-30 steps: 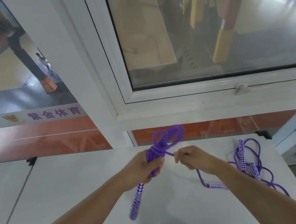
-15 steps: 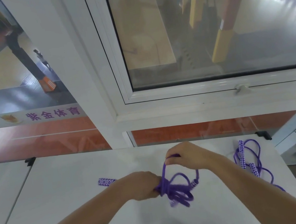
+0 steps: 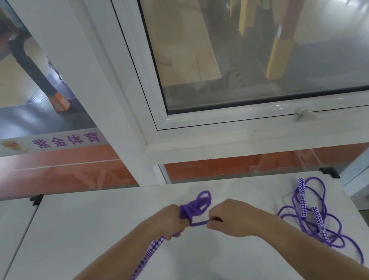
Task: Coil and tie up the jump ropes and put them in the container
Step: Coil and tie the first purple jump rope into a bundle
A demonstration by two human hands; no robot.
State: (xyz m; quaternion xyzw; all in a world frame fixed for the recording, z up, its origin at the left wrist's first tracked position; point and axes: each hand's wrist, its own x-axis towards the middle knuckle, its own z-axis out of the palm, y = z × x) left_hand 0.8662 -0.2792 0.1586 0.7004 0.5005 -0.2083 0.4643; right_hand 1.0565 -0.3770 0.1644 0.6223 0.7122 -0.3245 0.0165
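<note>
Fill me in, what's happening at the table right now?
A person is tying up a purple jump rope. The left hand grips the coiled bundle, a patterned handle hanging below it. The right hand pinches a strand leading from the coil. A second jump rope lies loose on the white table to the right. No container is clearly in view.

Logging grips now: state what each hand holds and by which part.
Left hand grips the coiled jump rope around its bundled middle; right hand pinches its loose strand.
</note>
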